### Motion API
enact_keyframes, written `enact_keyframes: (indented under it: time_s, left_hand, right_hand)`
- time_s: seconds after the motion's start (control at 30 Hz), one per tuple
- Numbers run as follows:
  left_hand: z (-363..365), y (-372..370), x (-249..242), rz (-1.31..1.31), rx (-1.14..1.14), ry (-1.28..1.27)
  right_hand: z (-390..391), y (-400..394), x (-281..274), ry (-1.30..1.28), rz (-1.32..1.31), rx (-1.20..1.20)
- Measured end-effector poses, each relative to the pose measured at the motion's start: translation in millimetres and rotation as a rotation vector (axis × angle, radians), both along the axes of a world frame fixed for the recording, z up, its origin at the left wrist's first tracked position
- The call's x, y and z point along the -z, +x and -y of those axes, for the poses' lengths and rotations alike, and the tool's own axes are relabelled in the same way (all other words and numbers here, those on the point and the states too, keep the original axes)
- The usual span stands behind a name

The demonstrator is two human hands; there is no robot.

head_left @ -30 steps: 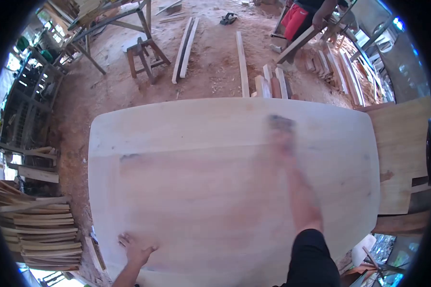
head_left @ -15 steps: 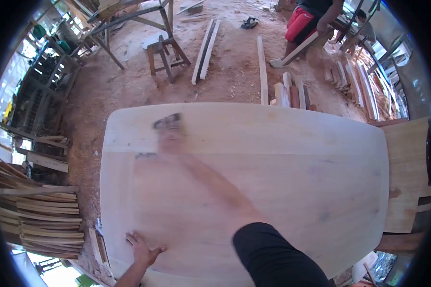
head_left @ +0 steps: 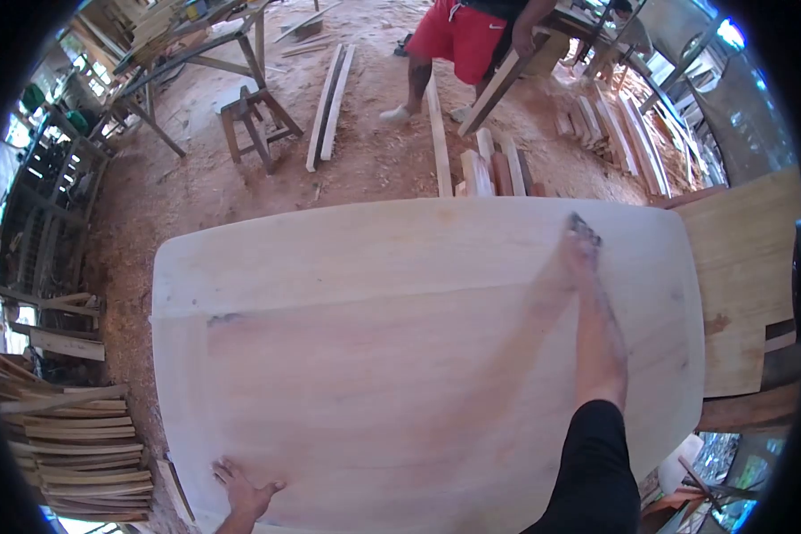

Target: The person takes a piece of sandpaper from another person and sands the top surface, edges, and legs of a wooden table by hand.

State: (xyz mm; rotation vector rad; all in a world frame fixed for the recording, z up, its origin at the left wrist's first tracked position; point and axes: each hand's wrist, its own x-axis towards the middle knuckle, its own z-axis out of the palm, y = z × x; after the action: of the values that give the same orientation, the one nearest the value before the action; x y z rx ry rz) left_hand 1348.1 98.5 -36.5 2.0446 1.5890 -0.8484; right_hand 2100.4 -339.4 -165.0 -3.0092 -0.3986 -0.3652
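A broad pale wooden panel (head_left: 374,356) with rounded corners lies flat in front of me. My right hand (head_left: 583,246) is near its far edge, right of the middle, with the fingers wrapped round a small dark pad (head_left: 578,222) pressed on the wood. Much of the pad is hidden by the fingers. At the near left of the panel my left hand (head_left: 245,494) rests flat, fingers spread, holding nothing. A dark smudge (head_left: 227,319) marks the surface on the left.
Beyond the panel a person in red shorts (head_left: 458,40) stands by a wooden beam (head_left: 498,89). A small stool (head_left: 256,127) is at the back left. Curved wooden strips (head_left: 84,454) are stacked at the left, and a plywood sheet (head_left: 739,276) adjoins on the right.
My right hand has swept from the panel's far left to its far right with the dark pad. My left hand stays on the wood. The person beyond has stepped, and the view has shifted.
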Motion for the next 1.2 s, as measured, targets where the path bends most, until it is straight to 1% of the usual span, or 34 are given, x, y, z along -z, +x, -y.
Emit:
enact_keyframes:
  time_s: [0.03, 0.07, 0.1, 0.13, 0.17, 0.2, 0.23, 0.27, 0.3, 0.37, 0.4, 0.47, 0.53, 0.57, 0.6, 0.63, 0.67, 0.73, 0.8, 0.87, 0.9, 0.93, 1.0, 1.03, 1.07, 1.1, 1.13, 1.2]
  left_hand:
    - [-0.1, -2.3, 3.7, 0.004, 0.002, 0.006]
    - [-0.9, -6.2, 4.9, 0.004, 0.000, 0.014]
    - [-1.6, -9.1, 5.1, 0.012, 0.004, 0.016]
    - [-1.3, -10.4, 6.3, 0.022, 0.007, 0.018]
    - [-1.3, -10.8, 7.8, 0.031, 0.015, 0.019]
    - [-1.4, -9.6, 8.2, 0.034, -0.001, 0.011]
    - [-1.4, -8.9, 6.4, 0.032, -0.013, 0.000]
    - [-0.8, -8.8, 5.4, 0.031, -0.023, -0.011]
    - [1.0, -9.8, 5.4, 0.039, -0.016, -0.008]
    - [-0.3, -10.1, 6.4, 0.056, 0.004, 0.010]
    - [-0.6, -11.4, 7.7, 0.028, 0.011, 0.019]
    - [-1.9, -12.1, 10.8, -0.023, 0.038, 0.035]
    - [-0.7, -4.5, 0.6, -0.008, 0.025, 0.019]
    - [0.6, 0.6, -2.9, 0.003, 0.024, 0.004]
    - [2.2, 0.8, -3.4, -0.003, 0.019, 0.005]
    - [1.7, -2.5, -1.9, -0.008, 0.017, 0.004]
    - [1.0, -2.9, -0.4, -0.015, 0.017, 0.001]
    - [1.4, -1.5, -1.2, 0.007, 0.003, 0.009]
    - [3.1, -0.9, -1.5, 0.012, -0.012, 0.014]
    - [2.3, 1.3, -2.0, 0.002, -0.013, 0.012]
    - [1.5, 0.6, 0.0, 0.009, -0.001, 0.014]
    - [0.9, -2.0, 2.3, 0.014, 0.011, 0.016]
    - [0.2, -4.3, 2.0, 0.010, 0.022, 0.004]
    - [0.3, -2.7, 0.3, 0.003, 0.023, -0.008]
    - [-0.1, -1.1, -0.3, -0.002, 0.023, -0.013]
    - [0.3, -1.5, 0.0, 0.020, 0.001, -0.015]
    - [0.0, -3.4, 0.6, 0.038, -0.017, -0.015]
    - [-1.6, -7.4, 1.7, 0.044, -0.016, 0.007]
  right_hand:
    - [11.3, 23.4, 13.6, 0.143, 0.011, 0.151]
    - [-22.6, 15.6, 3.0, -0.120, -0.109, 0.132]
    - [-78.0, -6.6, -18.8, -0.384, -0.224, 0.107]
    - [-116.2, -18.2, -31.1, -0.649, -0.333, 0.079]
    - [-166.9, -40.4, 4.1, -0.224, -0.122, 0.047]
    - [-216.2, -60.7, 42.0, 0.177, 0.084, -0.094]
    - [-282.4, -103.4, 47.8, 0.164, 0.193, -0.259]
    - [-350.2, -149.1, 46.5, 0.136, 0.166, -0.390]
    - [-417.6, -196.9, 42.7, 0.158, 0.109, -0.524]
    - [-517.6, -266.3, 10.7, 0.199, -0.081, -0.745]
    - [-557.9, -291.7, -5.4, 0.208, -0.187, -0.847]
    - [-594.7, -316.7, -44.5, 0.204, -0.374, -0.975]
    - [-576.4, -307.8, -62.1, 0.156, -0.500, -1.026]
    - [-563.2, -297.3, -59.5, 0.125, -0.563, -1.044]
    - [-538.9, -276.5, -47.0, 0.130, -0.444, -0.960]
    - [-506.4, -244.9, -18.7, 0.131, -0.324, -0.874]
    - [-477.3, -188.9, 76.8, 0.515, -0.088, -0.836]
    - [-325.0, -118.1, 9.6, 0.221, -0.135, -0.671]
    - [-198.6, -51.4, 23.8, 0.105, -0.016, -0.475]
    - [-85.6, -2.2, 18.4, 0.025, 0.073, -0.263]
    - [-47.0, 16.7, 16.8, -0.010, 0.107, -0.157]
    - [-25.7, 26.0, 17.5, -0.048, 0.134, -0.076]
    - [-15.8, 25.3, -4.3, -0.304, 0.220, 0.034]
    - [-40.3, 14.6, 11.9, -0.311, 0.244, 0.046]
    - [-89.2, -9.1, 31.5, -0.261, 0.269, -0.009]
    - [-153.5, -44.4, 54.5, -0.153, 0.283, -0.107]
    - [-213.7, -81.0, 65.2, -0.071, 0.276, -0.204]
    - [-334.3, -155.5, 64.4, 0.052, 0.212, -0.408]
